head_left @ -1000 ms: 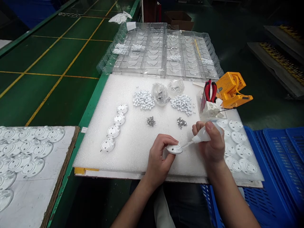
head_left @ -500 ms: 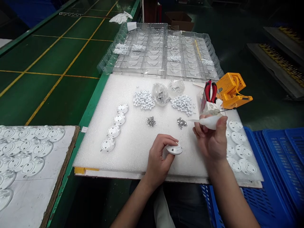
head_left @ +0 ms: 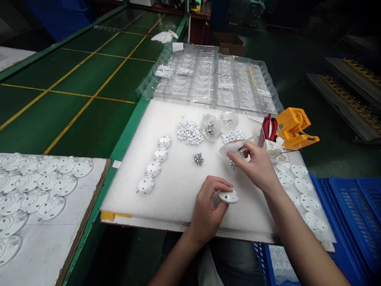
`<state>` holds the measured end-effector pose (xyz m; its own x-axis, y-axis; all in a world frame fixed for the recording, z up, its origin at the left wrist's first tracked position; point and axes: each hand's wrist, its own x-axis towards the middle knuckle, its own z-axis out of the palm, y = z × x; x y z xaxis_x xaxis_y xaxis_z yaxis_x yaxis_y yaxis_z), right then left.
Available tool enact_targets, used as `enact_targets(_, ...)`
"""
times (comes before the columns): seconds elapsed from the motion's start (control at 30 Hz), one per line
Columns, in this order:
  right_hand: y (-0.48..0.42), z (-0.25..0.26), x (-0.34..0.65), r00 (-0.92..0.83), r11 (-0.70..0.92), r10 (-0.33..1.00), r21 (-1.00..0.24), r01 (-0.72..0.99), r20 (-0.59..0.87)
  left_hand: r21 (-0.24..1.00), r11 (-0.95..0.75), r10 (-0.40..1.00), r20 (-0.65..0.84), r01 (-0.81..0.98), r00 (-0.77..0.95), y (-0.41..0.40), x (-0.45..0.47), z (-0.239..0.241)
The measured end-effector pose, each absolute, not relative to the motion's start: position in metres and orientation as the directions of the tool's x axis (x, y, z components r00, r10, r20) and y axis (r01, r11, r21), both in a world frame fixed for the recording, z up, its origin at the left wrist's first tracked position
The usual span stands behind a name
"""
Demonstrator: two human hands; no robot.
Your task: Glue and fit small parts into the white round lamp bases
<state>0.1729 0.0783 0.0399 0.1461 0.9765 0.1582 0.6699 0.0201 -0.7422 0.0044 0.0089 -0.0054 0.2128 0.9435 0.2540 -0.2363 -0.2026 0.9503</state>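
Note:
In the head view, my left hand [head_left: 209, 208] pinches a round white disc-shaped part [head_left: 228, 196] by its rim, tilted above the foam sheet [head_left: 175, 194]. To the upper right, my right hand [head_left: 253, 163] is closed on a translucent white squeeze bottle [head_left: 229, 148]. Its rounded end points left, and my fingers hide part of it. Beneath that hand, a small pile of silvery metal bits [head_left: 232, 165] is partly covered. Another metal pile [head_left: 198, 159] lies to the left. Beyond are heaps of small white pieces [head_left: 190, 132] and clear plastic bags [head_left: 210, 127].
Similar discs stand in a left row [head_left: 153, 168] and a right cluster [head_left: 303, 185]. A yellow tool [head_left: 294, 129] and red-handled pliers [head_left: 270, 128] stand at the back right. Behind lies a clear compartment tray [head_left: 205, 85]. Blue crates [head_left: 357, 206] flank the right side; more discs cover a left board [head_left: 98, 178].
My right hand has moved left and turned over with the squeeze bottle, whose thin nozzle pointed left before. My left hand still holds the disc. The whole view has shifted slightly.

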Motion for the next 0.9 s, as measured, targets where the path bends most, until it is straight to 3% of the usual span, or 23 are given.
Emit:
enact_targets(0.1, 0.095, 0.034, 0.167, 0.075, 0.053, 0.983, -0.645, 0.762, 0.169, 0.948, -0.195, 0.947, 0.250, -0.253, 0.204, 0.008, 0.004, -0.007)
enact_targets(0.23, 0.088, 0.039, 0.168, 0.075, 0.061, 0.982, -0.657, 0.752, 0.176, 0.945, -0.194, 0.946, 0.251, -0.263, 0.204, 0.007, 0.003, -0.006)
enact_targets(0.37, 0.058, 0.082, 0.159, 0.227, 0.208, 0.802, -0.613, 0.762, 0.553, 0.939, -0.215, 0.939, 0.274, -0.268, 0.206, 0.007, 0.002, -0.001)
enact_targets(0.43, 0.053, 0.104, 0.146, 0.123, 0.318, 0.759, -0.529, 0.787, 0.639, 0.928, -0.242, 0.938, 0.298, -0.282, 0.175, 0.007, 0.002, 0.000)
enact_targets(0.53, 0.070, 0.114, 0.124, -0.264, 0.501, 0.793, -0.341, 0.795, 0.549, 0.911, -0.268, 0.950, 0.305, -0.314, 0.072, 0.004, 0.002, -0.004)
enact_targets(0.6, 0.093, 0.106, 0.111, -0.405, 0.561, 0.788, -0.268, 0.783, 0.464, 0.897, -0.278, 0.955, 0.296, -0.342, 0.000, 0.001, 0.003, -0.008)
enact_targets(0.77, 0.143, 0.076, 0.083, -0.531, 0.537, 0.842, -0.061, 0.841, 0.097, 0.880, -0.289, 0.957, 0.280, -0.378, -0.081, -0.002, 0.006, -0.015)
enact_targets(0.9, 0.155, 0.068, 0.072, -0.559, 0.561, 0.826, 0.011, 0.828, -0.072, 0.871, -0.300, 0.953, 0.292, -0.390, -0.081, -0.002, 0.007, -0.016)
